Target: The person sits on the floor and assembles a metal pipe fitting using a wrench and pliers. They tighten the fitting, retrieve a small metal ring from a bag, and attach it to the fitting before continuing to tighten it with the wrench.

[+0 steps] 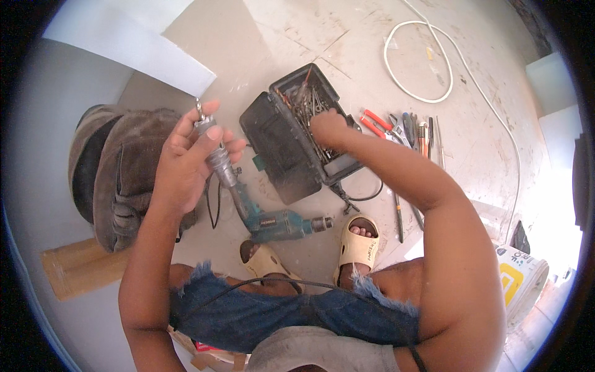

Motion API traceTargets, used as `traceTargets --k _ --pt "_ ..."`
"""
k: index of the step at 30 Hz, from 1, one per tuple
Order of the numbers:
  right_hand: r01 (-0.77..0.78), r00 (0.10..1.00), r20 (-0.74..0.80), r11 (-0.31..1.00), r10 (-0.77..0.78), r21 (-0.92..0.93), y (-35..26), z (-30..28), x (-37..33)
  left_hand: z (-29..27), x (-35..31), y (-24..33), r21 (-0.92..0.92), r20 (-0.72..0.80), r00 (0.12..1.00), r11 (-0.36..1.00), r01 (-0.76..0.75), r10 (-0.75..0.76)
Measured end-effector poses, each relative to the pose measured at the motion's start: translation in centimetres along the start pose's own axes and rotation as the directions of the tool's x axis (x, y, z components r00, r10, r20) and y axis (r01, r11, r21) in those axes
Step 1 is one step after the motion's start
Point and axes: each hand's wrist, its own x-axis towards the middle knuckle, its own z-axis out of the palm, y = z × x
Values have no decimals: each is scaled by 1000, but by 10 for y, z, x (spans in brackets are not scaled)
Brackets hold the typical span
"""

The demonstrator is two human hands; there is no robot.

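My left hand [189,155] is raised and shut on a grey metal cylindrical tool part [215,152] with a small ring at its top. My right hand [327,127] reaches into an open black toolbox [291,139] on the floor, its fingers among several metal bits and screws; whether it grips anything is hidden. A teal electric drill [279,223] lies on the floor just in front of my feet, below the toolbox.
Red-handled pliers [375,121] and several screwdrivers [421,133] lie right of the toolbox. A white cable [403,56] loops across the floor beyond. A brown bag [121,177] sits at left, a cardboard piece [77,266] below it, a white sack [520,273] at right.
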Motion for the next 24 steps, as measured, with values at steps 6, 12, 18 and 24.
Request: traceTargets --k 6,12,18,24 --pt "91 926 -361 993 -111 -72 -3 49 -28 0 -1 0 -12 34 999 1000 -28 29" --pt "255 942 -219 967 -254 -23 -17 31 -77 -5 -3 0 -36 35 998 998 -42 43" --pt "-143 985 -38 916 170 376 6 -9 -29 -4 -3 2 -55 50 998 997 -45 48" --pt "-67 962 270 990 30 126 14 -13 14 -5 -2 1 -67 52 998 997 -39 43"
